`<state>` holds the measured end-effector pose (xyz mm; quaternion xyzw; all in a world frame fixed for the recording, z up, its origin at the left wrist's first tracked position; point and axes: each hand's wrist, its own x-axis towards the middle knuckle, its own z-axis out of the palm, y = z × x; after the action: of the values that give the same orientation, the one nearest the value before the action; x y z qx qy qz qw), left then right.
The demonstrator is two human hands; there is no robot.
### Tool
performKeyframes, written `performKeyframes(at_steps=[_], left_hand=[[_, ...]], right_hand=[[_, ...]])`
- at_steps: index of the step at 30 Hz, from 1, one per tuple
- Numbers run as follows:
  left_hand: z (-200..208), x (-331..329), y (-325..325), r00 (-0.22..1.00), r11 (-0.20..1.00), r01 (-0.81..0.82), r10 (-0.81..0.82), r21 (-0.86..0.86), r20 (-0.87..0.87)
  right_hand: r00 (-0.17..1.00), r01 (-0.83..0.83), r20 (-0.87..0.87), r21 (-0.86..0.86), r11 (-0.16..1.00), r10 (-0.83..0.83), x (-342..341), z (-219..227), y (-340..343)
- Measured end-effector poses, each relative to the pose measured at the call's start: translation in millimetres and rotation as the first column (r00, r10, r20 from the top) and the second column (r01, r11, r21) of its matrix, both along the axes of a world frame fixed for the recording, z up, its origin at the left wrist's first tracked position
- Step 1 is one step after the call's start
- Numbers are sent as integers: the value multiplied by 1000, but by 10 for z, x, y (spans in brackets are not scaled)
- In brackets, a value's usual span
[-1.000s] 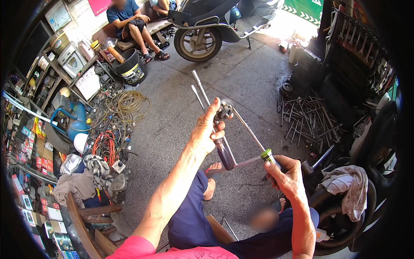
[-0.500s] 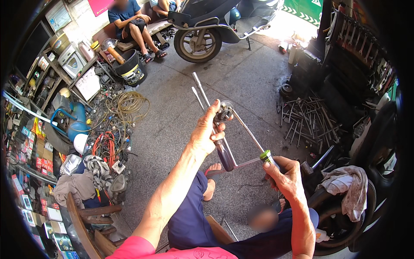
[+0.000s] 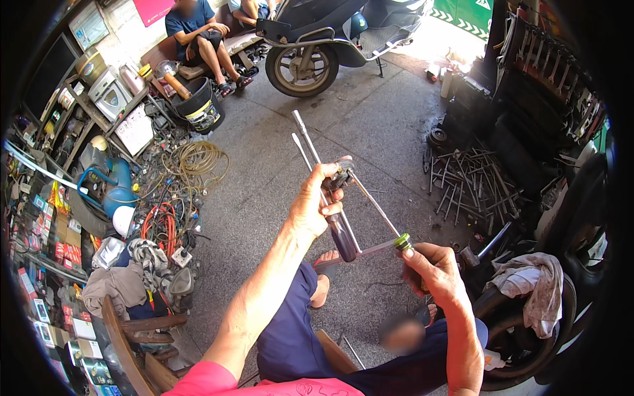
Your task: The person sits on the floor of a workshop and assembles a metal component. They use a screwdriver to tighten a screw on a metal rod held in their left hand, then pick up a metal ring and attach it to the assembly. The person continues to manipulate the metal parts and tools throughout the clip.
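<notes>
My left hand (image 3: 312, 201) is closed around several things. It pinches a small dark metal part (image 3: 340, 177) at the top. Against the palm it also holds a dark-handled screwdriver (image 3: 343, 239) and an L-shaped socket wrench (image 3: 300, 124), both pointing up and away. My right hand (image 3: 437, 269) grips a second screwdriver by its green and black handle (image 3: 402, 241). That screwdriver's shaft slants up to the left, its tip at the metal part; the exact contact is hidden. The wrench's bent end runs behind the right screwdriver's handle.
A scooter (image 3: 310, 63) stands ahead, near a seated person (image 3: 198, 36). On the right lie a heap of metal rods (image 3: 472, 188) and a tyre (image 3: 508, 356) draped with a rag (image 3: 528, 284). Cables (image 3: 195, 165), a black bucket (image 3: 201, 109) and shelves crowd the left.
The metal part in my left hand has tilted slightly, and its fingers have shifted around it. My right fingers have rolled a little on the screwdriver's handle, which has turned.
</notes>
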<state>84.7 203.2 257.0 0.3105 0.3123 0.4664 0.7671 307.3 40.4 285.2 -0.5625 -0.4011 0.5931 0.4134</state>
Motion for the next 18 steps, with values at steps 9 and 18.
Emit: performKeyframes(at_steps=[9, 18], left_hand=[[59, -28, 13, 998, 999, 35, -37, 41, 51], [79, -10, -12, 993, 995, 57, -65, 82, 99]], right_hand=[[908, -107, -418, -165, 980, 28, 38, -7, -8], [839, -128, -545, -222, 967, -14, 38, 13, -28]])
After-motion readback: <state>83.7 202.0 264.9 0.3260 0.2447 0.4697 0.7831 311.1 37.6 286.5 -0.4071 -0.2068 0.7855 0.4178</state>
